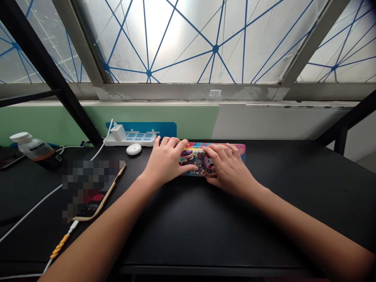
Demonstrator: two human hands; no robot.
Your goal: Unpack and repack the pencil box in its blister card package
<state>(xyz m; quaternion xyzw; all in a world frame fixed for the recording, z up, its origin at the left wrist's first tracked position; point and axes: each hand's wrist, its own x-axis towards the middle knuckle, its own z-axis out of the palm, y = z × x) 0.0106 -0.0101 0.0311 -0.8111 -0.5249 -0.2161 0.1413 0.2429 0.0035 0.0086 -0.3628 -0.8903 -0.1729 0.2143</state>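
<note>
A flat, brightly printed pencil case (196,153) lies on the black desk (188,219) near its far edge. My left hand (166,160) rests on the case's left end, fingers curled over the top edge and thumb along the front. My right hand (226,166) covers the right half, fingers bent over the lid, thumb at the front edge. Both hands grip the case from above.
A phone (94,188) on a charging cable lies at the left. Behind it are a white power strip (132,138) with a plugged charger, a small white earbud case (134,149) and a lying bottle (35,150). Window frame and black struts stand behind.
</note>
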